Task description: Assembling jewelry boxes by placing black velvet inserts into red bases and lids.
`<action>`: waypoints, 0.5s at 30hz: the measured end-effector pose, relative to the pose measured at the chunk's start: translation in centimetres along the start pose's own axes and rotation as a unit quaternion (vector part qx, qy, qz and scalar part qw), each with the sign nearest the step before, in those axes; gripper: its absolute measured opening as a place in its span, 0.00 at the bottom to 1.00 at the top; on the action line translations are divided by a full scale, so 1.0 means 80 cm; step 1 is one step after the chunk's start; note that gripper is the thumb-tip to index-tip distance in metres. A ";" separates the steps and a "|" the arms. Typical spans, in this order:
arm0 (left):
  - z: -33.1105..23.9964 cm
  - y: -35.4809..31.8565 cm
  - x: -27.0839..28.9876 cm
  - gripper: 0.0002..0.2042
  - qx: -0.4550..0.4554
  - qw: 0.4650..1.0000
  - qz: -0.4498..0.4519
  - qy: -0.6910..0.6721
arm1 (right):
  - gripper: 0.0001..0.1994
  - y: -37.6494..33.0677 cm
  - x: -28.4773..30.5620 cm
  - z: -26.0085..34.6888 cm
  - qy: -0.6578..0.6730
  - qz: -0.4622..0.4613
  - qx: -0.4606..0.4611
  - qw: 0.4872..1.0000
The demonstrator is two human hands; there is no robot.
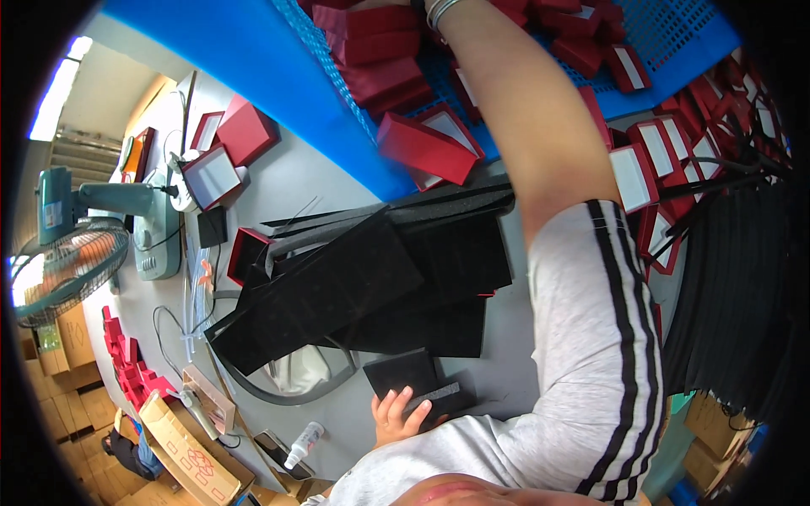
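Note:
My left hand (396, 417) is low in the view, its fingers curled over the edge of a small black foam pad (413, 384) lying on the grey table (515, 337). My right forearm (531, 126) stretches up into a blue plastic basket (253, 51) filled with dark red gift boxes (380, 51). Only the wrist with thin bangles (439, 8) shows at the top edge; the hand itself is cut off. A closed red box (426, 150) leans on the basket's rim beside that arm. Large black foam sheets (354, 287) lie spread between the two hands.
Open red boxes with white lining (650, 160) crowd the right side beside a stack of black sheets (734, 287). More red boxes (228, 152) sit at the left near a teal desk fan (67, 253). A small white bottle (304, 443), cables and cardboard cartons (181, 455) lie lower left.

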State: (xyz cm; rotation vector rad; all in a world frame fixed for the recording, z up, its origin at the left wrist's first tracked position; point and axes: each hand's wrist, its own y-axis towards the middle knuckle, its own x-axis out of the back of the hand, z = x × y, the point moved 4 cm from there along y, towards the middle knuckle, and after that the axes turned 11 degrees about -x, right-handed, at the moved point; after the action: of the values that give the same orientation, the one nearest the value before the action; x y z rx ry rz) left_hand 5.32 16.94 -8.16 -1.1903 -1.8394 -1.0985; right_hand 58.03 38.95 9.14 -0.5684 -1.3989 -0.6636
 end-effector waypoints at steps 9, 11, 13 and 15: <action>0.005 0.007 -0.011 0.35 -0.001 1.000 -0.009 -0.018 | 0.23 -0.158 -0.042 -0.122 0.036 0.062 0.281 0.957; 0.007 0.006 -0.002 0.36 0.008 1.000 -0.005 -0.021 | 0.23 -0.216 -0.032 -0.133 0.026 0.322 0.186 0.928; 0.013 0.009 0.000 0.36 0.019 1.000 -0.001 -0.023 | 0.18 -0.242 -0.020 -0.165 0.094 0.385 0.218 0.892; 0.013 0.008 0.001 0.37 0.024 1.000 0.007 -0.014 | 0.14 -0.243 0.026 -0.194 0.229 0.347 0.260 0.871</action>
State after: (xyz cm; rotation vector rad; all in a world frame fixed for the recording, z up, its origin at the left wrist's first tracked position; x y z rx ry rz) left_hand 5.81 18.05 -8.34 -1.1937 -1.8651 -1.0288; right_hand 55.01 14.13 9.24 -0.3975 -0.7789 0.1704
